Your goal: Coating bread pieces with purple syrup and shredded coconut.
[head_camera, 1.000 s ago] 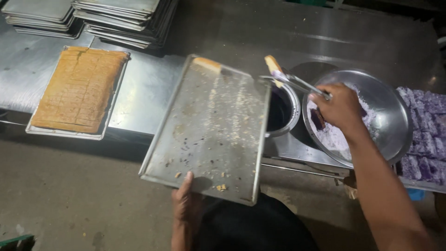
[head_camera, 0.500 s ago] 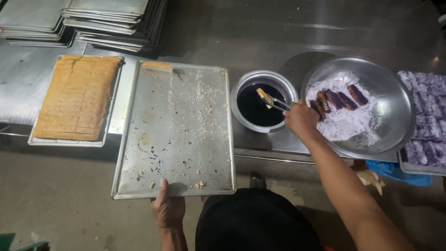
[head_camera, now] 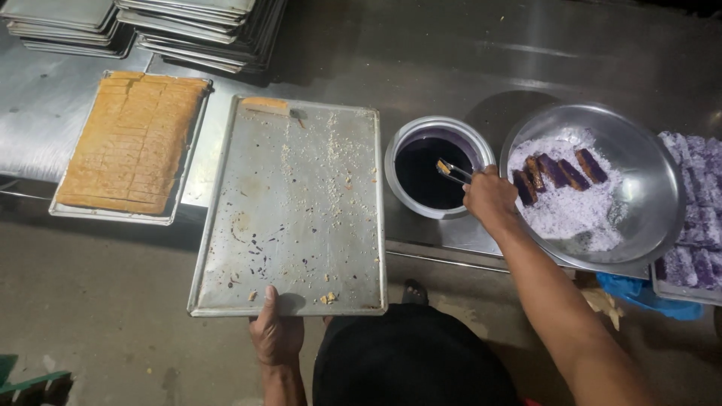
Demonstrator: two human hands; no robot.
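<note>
My left hand (head_camera: 275, 331) grips the near edge of a large, nearly empty metal baking tray (head_camera: 293, 203) scattered with crumbs; one tan piece (head_camera: 264, 103) lies at its far edge. My right hand (head_camera: 489, 198) holds metal tongs (head_camera: 453, 171) pinching a small tan piece over a pot of dark purple liquid (head_camera: 433, 170). To the right, a wide steel bowl (head_camera: 647, 188) holds white flakes with several purple-dipped pieces (head_camera: 558, 173) lying on them.
A tray of sliced tan cake (head_camera: 132, 143) rests at the left on the steel counter (head_camera: 451, 60). Stacks of empty trays (head_camera: 195, 26) stand at the back left. A tray of coated purple pieces (head_camera: 696, 210) lies at the far right, with blue plastic (head_camera: 639, 293) below it.
The empty tray has come down from a tilt to lie flat in front of me. My right hand has moved the tongs from the bowl side to above the purple liquid.
</note>
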